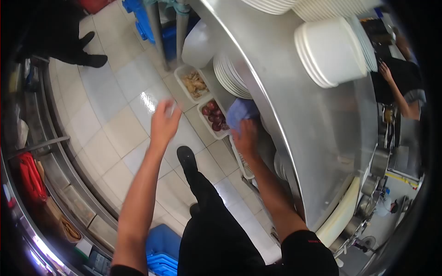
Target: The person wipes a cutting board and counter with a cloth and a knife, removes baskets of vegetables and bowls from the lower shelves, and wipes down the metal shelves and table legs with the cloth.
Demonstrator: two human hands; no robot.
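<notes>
My right hand (246, 137) reaches in under the edge of the steel counter, its fingers closed on a blue cloth (242, 112). The cloth lies beside a stack of white plates (226, 76) on the lower shelf. Over the tiled floor hangs my left hand (165, 122), slightly blurred, thumb and fingers apart, with no held thing that I can make out. Close by the cloth, on the floor side, sits a white basket of dark red onions (214, 115). Behind it is another basket holding what looks like ginger (194, 85).
The steel counter (294, 92) carries stacked white containers (331, 53) and more dishes. Blue bins (163, 248) stand near my legs. Another person's shoe (95, 60) is at the upper left. At right, a co-worker's arm (399, 94) shows beyond the counter, near metal pots (380, 161).
</notes>
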